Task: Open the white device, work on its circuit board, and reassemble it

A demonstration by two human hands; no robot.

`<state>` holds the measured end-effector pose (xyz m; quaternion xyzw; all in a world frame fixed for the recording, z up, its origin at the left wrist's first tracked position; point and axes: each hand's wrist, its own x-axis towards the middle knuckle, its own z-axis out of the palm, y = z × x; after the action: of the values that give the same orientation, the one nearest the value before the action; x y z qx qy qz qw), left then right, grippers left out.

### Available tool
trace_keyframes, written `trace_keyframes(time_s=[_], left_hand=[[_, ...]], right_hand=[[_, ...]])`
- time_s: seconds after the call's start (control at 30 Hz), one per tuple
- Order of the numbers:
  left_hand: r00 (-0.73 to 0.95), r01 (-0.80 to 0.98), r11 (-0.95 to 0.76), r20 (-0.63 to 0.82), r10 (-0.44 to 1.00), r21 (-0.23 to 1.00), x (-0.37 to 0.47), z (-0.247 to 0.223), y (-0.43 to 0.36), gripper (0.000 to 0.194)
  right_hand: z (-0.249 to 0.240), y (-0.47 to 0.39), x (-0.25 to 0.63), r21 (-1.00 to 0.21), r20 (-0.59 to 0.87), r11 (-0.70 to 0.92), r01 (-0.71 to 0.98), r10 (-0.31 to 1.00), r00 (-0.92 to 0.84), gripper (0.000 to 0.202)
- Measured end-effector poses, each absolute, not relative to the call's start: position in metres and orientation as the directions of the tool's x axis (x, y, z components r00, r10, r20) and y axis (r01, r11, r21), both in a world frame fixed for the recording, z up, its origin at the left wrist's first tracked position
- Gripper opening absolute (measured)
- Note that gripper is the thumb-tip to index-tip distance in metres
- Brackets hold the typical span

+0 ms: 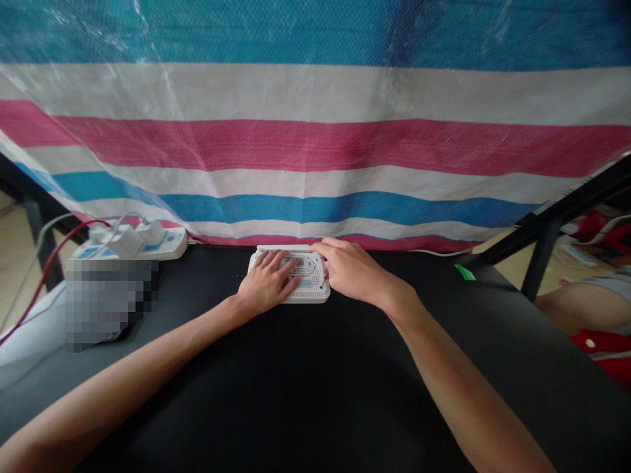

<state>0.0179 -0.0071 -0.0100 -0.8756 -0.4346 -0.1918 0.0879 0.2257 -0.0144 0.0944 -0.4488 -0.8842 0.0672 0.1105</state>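
Observation:
A white router-like device [315,295] lies on the black tabletop, its vented, labelled face up. Along its far edge runs a white bar [283,248], apparently an antenna. My left hand [269,279] rests on the left half of the device, fingers stretched and slightly spread. At the far right corner, my right hand [350,269] has its fingers curled down, touching the end of the bar. A small red piece [326,276] shows just below those fingers. Whatever the right fingers grip is mostly hidden by the hand.
On the left, a white power strip [172,244] carries plugs and cables. A blurred-out patch [113,302] lies in front of it. A green scrap [465,272] is on the right of the black table [305,394]. Striped sheeting [305,144] hangs behind. Part of another person [591,305] shows at right.

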Motion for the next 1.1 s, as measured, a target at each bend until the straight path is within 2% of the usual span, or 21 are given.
trace_keyframes(time_s=[0.07, 0.2, 0.33, 0.5, 0.67, 0.73, 0.8, 0.87, 1.0, 1.1], left_hand=[[0.552, 0.794, -0.608, 0.412, 0.725, 0.007, 0.018, -0.01, -0.007, 0.045], [0.554, 0.786, -0.617, 0.409, 0.725, 0.029, 0.017, -0.009, -0.007, 0.045], [0.551, 0.789, -0.614, 0.406, 0.729, 0.031, 0.018, -0.009, -0.007, 0.045], [0.565, 0.789, -0.614, 0.391, 0.727, 0.003, 0.017, -0.009, -0.007, 0.046], [0.552, 0.793, -0.609, 0.396, 0.734, 0.022, 0.018, -0.009, -0.007, 0.047], [0.547, 0.792, -0.609, 0.402, 0.735, 0.036, 0.018, -0.009, -0.007, 0.046], [0.546, 0.787, -0.615, 0.407, 0.732, 0.05, 0.018, -0.009, -0.007, 0.046], [0.547, 0.785, -0.617, 0.406, 0.731, 0.052, 0.017, -0.009, -0.007, 0.047], [0.549, 0.79, -0.611, 0.398, 0.735, 0.039, 0.017, -0.01, -0.007, 0.046], [0.543, 0.784, -0.617, 0.407, 0.734, 0.067, 0.017, -0.009, -0.008, 0.045]], right_hand=[[0.094, -0.014, 0.226, -0.208, 0.136, 0.585, 0.784, 0.811, -0.569, 0.037], [0.096, -0.014, 0.225, -0.162, 0.073, 0.467, 0.869, 0.884, -0.462, 0.029], [0.096, -0.015, 0.225, -0.202, 0.132, 0.57, 0.797, 0.822, -0.554, 0.035], [0.094, -0.013, 0.226, -0.201, 0.104, 0.514, 0.834, 0.858, -0.503, 0.031], [0.095, -0.012, 0.228, -0.241, 0.163, 0.608, 0.756, 0.794, -0.586, 0.037], [0.096, -0.012, 0.228, -0.254, 0.146, 0.596, 0.762, 0.802, -0.579, 0.033], [0.098, -0.012, 0.229, -0.276, 0.107, 0.541, 0.794, 0.838, -0.535, 0.028], [0.099, -0.01, 0.23, -0.323, 0.09, 0.502, 0.802, 0.86, -0.502, 0.031], [0.1, -0.008, 0.235, -0.448, 0.09, 0.525, 0.724, 0.832, -0.548, 0.037], [0.101, -0.008, 0.237, -0.496, 0.075, 0.533, 0.685, 0.813, -0.578, 0.036]])
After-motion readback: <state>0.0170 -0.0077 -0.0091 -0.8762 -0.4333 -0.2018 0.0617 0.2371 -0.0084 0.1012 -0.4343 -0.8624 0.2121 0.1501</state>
